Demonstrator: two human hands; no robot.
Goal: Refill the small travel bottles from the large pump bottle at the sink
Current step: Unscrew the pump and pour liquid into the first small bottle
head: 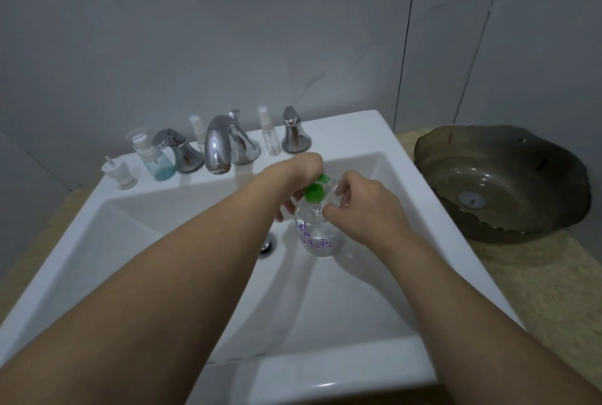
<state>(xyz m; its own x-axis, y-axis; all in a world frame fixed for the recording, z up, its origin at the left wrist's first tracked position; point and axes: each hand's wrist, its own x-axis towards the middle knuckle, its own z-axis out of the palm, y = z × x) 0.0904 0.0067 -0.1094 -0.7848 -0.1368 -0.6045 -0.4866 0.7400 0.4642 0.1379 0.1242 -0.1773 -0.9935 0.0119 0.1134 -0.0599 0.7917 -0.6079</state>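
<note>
While held over the white sink [384, 144] basin, large pump bottle [317, 232] gripped by both hands: left hand [301, 176] fingers wrapped at the green pump head [314, 193], right hand [361, 206] fingers pinching the neck. Small spray bottle [269, 137] upright on the back ledge beside the faucet [220, 144].

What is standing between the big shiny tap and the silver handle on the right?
In the head view, a small clear spray bottle with a white top stands on the sink ledge between the tap spout and the right tap handle.
</note>
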